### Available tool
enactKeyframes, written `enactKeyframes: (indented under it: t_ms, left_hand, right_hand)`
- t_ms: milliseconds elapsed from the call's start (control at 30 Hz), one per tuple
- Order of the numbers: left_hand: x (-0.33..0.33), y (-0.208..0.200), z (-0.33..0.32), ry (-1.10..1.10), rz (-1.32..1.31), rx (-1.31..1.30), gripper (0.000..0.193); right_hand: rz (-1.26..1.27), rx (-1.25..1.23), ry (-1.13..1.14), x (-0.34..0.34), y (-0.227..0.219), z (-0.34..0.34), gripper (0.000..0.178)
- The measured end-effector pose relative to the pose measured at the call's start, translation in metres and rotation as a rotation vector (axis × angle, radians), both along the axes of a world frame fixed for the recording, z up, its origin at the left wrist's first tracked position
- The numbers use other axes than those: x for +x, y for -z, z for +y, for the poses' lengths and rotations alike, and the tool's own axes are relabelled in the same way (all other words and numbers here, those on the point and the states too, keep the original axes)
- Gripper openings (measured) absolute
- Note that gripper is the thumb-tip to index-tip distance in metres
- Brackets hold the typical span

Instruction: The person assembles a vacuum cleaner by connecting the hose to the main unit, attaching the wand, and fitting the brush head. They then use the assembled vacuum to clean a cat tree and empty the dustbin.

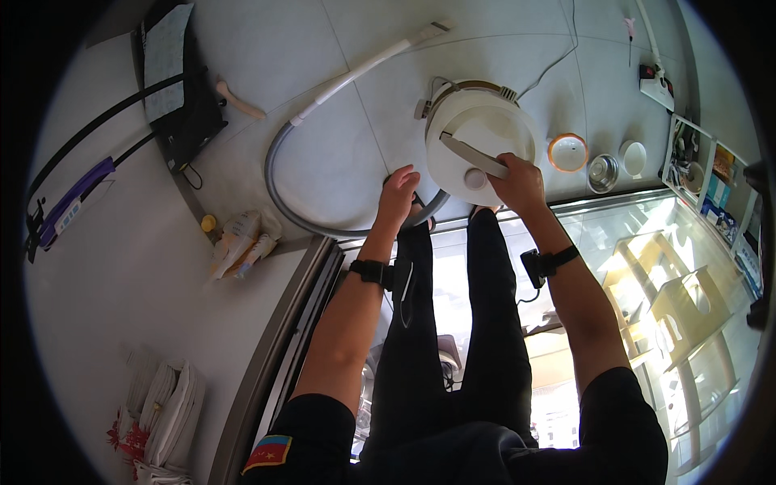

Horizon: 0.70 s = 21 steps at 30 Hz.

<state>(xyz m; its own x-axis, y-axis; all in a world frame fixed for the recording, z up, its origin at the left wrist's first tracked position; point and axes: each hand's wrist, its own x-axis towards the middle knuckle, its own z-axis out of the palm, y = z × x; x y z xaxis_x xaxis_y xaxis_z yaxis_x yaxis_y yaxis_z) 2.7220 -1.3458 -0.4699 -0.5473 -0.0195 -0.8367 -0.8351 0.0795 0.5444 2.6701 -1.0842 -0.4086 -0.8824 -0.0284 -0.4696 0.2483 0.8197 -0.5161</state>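
Note:
A round cream canister vacuum cleaner (509, 133) stands on the floor in front of my feet, with a grey carry handle (473, 153) across its top. My right hand (520, 187) is closed around the near end of that handle, beside a round knob (475, 179). A grey hose (272, 186) leaves the vacuum's near side and loops out to the left. It ends in a white wand (352, 77) with a flat nozzle (436, 30) lying on the floor. Above the hose, left of the vacuum, my left hand (397, 196) holds nothing, its fingers loosely bent and apart.
Right of the vacuum stand an orange-rimmed bowl (567, 153), a steel bowl (603, 173) and a white bowl (633, 158). A white rack (702, 170) holds packages farther right. Plastic bags (246, 242) lie on the left. A thin cord (558, 63) runs behind the vacuum. A sliding-door frame (275, 356) is near me.

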Motion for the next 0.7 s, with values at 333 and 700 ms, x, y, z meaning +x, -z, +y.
enactKeyframes:
  t_ms: [333,700]
  left_hand:
    - [-0.019,-0.028,0.043,0.017,0.113,0.072,0.069]
    - [0.004,-0.047,0.000,-0.078,-0.015,0.308,0.074]
  right_hand:
    - [0.117,-0.003,-0.029,0.008,-0.010,-0.002,0.029]
    - [0.252,-0.188,-0.254,0.050,-0.072,-0.044,0.033]
